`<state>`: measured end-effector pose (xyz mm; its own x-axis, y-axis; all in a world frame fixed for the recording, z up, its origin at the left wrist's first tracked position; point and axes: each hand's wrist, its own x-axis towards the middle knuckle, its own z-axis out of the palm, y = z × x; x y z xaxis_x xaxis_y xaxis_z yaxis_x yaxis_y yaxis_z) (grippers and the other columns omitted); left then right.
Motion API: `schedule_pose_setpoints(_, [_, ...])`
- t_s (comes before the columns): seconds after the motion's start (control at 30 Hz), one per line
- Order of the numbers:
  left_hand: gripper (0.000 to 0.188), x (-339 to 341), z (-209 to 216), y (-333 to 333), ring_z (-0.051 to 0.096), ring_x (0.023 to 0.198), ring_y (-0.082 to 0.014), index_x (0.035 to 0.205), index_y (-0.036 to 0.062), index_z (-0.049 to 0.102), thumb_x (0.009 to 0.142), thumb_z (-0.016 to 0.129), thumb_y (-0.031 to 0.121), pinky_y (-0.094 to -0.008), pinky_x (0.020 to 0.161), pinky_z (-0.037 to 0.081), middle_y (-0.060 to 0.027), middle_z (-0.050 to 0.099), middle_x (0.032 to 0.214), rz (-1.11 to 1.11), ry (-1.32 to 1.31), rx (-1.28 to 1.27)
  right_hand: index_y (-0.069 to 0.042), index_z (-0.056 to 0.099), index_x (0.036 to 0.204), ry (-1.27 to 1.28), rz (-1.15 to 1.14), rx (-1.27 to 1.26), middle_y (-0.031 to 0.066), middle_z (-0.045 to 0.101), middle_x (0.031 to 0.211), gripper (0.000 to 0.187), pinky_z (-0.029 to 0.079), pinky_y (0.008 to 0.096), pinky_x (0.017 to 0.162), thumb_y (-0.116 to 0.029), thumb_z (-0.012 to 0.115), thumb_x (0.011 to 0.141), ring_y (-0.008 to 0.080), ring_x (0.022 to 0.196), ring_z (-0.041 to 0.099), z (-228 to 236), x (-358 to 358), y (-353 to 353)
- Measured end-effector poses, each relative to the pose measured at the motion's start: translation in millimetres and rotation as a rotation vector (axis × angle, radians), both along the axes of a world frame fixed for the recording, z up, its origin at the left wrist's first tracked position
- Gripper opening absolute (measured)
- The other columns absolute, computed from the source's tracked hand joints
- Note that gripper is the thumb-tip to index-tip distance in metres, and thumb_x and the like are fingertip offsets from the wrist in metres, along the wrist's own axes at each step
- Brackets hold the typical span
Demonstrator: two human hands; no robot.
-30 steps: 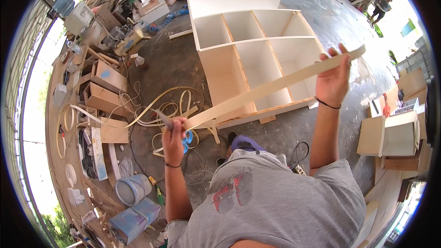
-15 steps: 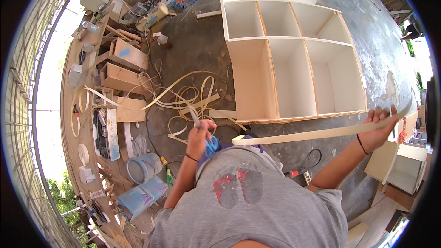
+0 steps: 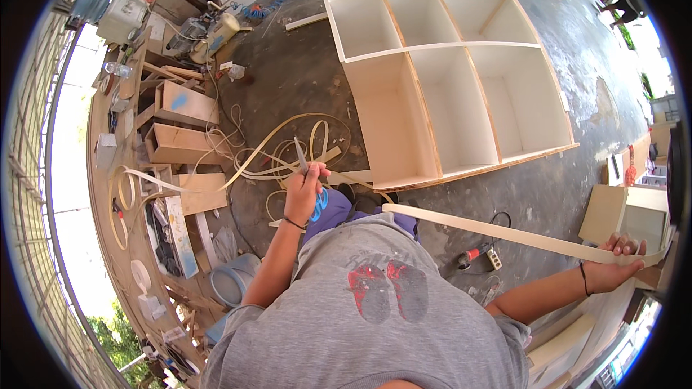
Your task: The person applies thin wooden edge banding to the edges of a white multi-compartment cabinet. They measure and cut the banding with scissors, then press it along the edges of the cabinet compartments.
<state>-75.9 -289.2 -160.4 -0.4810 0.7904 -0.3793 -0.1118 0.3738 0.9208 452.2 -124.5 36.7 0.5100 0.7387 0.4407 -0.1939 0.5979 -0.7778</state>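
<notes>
My left hand (image 3: 303, 191) is closed around a pair of scissors (image 3: 300, 151), blades pointing away from me and blue handles below the fingers. My right hand (image 3: 613, 270), stretched far out to the right, grips a long cream edge-banding strip (image 3: 497, 231). From there the strip runs back to the front of my shirt. More of this banding (image 3: 270, 133) lies in loose loops on the floor beyond my left hand. Ahead stands an open cabinet (image 3: 440, 52) with white and bare wood compartments, its near edge a little beyond my body.
Along the left, a wooden bench (image 3: 108, 194) carries tools and scraps, with drawer boxes (image 3: 189, 101) beside it. A grey-blue bucket (image 3: 229, 279) stands near my left arm. A red and black power tool (image 3: 473, 253) and power strip lie at right. Small cabinet pieces (image 3: 602, 212) stand farther right.
My right hand has swung outward and nearer to me, drawing the strip into a downward slant to the right. My left hand still holds the scissors, slightly higher. The whole view has turned a little.
</notes>
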Motion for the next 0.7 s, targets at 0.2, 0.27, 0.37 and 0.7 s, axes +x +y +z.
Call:
schedule_pose_setpoints(0.2, [0.034,-57.1,-25.4,-18.1,0.049,0.061,-0.0059,0.106,0.0003,0.06,0.102,0.045,0.03,-0.0208,0.057,0.041,-0.0052,0.064,0.088,0.001,-0.07,0.057,0.001,0.049,0.119,-0.043,-0.066,0.008,0.0018,0.043,0.078,0.045,0.036,0.028,0.065,-0.038,0.051,0.097,0.0135,0.071,0.041,12.8,-65.7,-43.1])
schedule_pose_setpoints(0.27, [0.035,-84.9,-38.1,-36.2,0.05,0.063,-0.008,0.108,0.0002,0.059,0.102,0.045,0.032,-0.0216,0.058,0.042,-0.0068,0.062,0.088,0.049,-0.103,0.013,0.001,0.048,0.12,-0.096,-0.128,-0.061,0.0019,0.043,0.078,0.048,0.035,0.0276,0.064,-0.041,0.05,0.097,0.0135,0.07,0.04,18.2,-97.3,-49.1])
schedule_pose_setpoints(0.37, [0.031,-111.9,-47.6,-57.5,0.049,0.059,-0.0103,0.105,0.0026,0.059,0.102,0.046,0.03,-0.0229,0.054,0.04,-0.0044,0.058,0.078,0.186,-0.159,0.0,0.002,0.049,0.118,-0.271,-0.214,-0.147,0.0023,0.043,0.075,0.053,0.034,0.0269,0.059,-0.047,0.048,0.096,0.0129,0.067,0.041,29.0,-126.6,-53.6])
schedule_pose_setpoints(0.7, [0.021,-107.7,-73.9,-14.3,0.048,0.059,-0.0122,0.101,0.0036,0.057,0.1,0.049,0.023,-0.0249,0.055,0.041,-0.0015,0.05,0.072,0.162,-0.295,-0.038,0.0,0.053,0.117,-0.47,-0.358,-0.224,0.0028,0.043,0.076,0.047,0.036,0.0251,0.059,-0.043,0.048,0.098,0.0123,0.066,0.042,47.5,-93.2,-86.6])
